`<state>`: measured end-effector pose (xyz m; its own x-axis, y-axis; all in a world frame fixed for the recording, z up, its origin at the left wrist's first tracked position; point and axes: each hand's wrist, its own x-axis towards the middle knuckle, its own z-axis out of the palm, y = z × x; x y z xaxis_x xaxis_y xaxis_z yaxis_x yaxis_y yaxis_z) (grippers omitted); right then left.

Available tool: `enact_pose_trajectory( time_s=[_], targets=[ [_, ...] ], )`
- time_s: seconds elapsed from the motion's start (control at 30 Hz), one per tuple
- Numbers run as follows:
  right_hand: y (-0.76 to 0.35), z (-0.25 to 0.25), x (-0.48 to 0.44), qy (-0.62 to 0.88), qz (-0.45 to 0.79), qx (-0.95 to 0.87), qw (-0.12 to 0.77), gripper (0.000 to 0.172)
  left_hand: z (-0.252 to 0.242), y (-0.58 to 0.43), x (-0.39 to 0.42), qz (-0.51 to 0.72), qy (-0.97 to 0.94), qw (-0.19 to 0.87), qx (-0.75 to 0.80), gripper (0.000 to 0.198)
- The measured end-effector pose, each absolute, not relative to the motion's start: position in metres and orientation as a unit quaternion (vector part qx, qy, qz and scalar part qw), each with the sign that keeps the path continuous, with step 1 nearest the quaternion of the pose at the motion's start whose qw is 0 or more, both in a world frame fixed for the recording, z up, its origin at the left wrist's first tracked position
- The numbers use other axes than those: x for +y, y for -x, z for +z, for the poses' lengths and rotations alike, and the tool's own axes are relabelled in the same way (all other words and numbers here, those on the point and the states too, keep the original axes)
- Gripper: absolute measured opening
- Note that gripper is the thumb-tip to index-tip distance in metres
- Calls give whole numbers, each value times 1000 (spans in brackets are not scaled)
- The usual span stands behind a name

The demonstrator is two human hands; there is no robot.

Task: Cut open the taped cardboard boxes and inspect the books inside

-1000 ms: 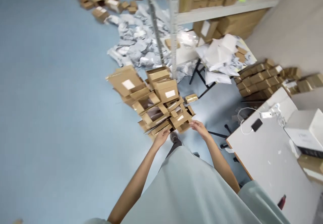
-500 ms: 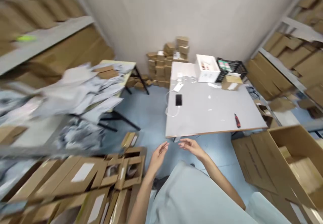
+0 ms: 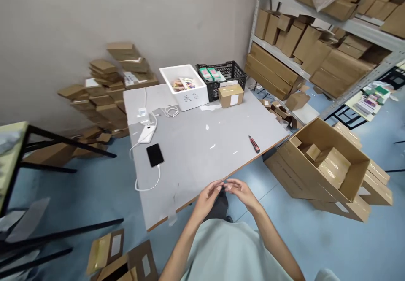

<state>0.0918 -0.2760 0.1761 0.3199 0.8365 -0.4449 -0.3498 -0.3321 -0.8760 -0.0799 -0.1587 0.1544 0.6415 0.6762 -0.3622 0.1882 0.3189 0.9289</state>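
Observation:
My left hand (image 3: 207,195) is over the front edge of the grey-white table (image 3: 193,150), fingers loosely bent and nothing visible in it. Close beside it, fingertips almost meeting, my right hand (image 3: 242,192) is also empty with its fingers gently curved. Nearest to the right hand on the tabletop lies a red and black box cutter (image 3: 254,144). Toward the left side rest a black-screened phone (image 3: 155,155) on a white cable and a white power bank (image 3: 147,133).
At the table's back stand a white foam box (image 3: 194,98), a black crate (image 3: 229,69) and a small carton (image 3: 231,96). A large open carton (image 3: 287,167) is on the floor at right. Shelves (image 3: 278,53) of boxes stand behind; stacked cartons (image 3: 109,99) lean by the wall.
My view has swung right and come nearer the table, so the paper-covered table has mostly left view. My hands have drawn closer together, fingertips nearly meeting.

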Motion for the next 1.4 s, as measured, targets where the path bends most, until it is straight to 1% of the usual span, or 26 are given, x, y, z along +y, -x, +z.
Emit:
enact_pose_trajectory(
  time_s=[0.17, 0.3, 0.37, 0.57, 0.67, 0.9, 1.13, 1.27, 1.4],
  targets=[
    [-139, 183, -260, 632, 509, -176, 558, 70, 152, 18, -128, 114, -553, 746, 353, 75],
    [-177, 196, -260, 649, 460, -125, 592, 75, 153, -42, -109, 46, -558, 771, 305, 77],
    [-195, 200, -269, 658, 424, -100, 614, 74, 153, -74, -102, 2, -569, 774, 275, 77],
    [-239, 199, -322, 674, 308, 3, 671, 60, 152, -178, -106, -110, -652, 730, 175, 74],
    [-261, 192, -356, 670, 261, 44, 693, 55, 153, -233, -129, -146, -672, 713, 135, 77],
    [-336, 180, -446, 677, 198, 96, 702, 60, 165, -354, -229, -200, -678, 703, 77, 77],
    [-415, 176, -528, 670, 197, 119, 706, 57, 181, -439, -324, -239, -665, 705, 62, 69],
    [-459, 158, -557, 690, 191, 145, 683, 58, 179, -477, -345, -258, -674, 691, 46, 65],
    [-497, 136, -582, 723, 163, 196, 643, 54, 154, -519, -344, -289, -676, 676, 59, 64]
  ],
)
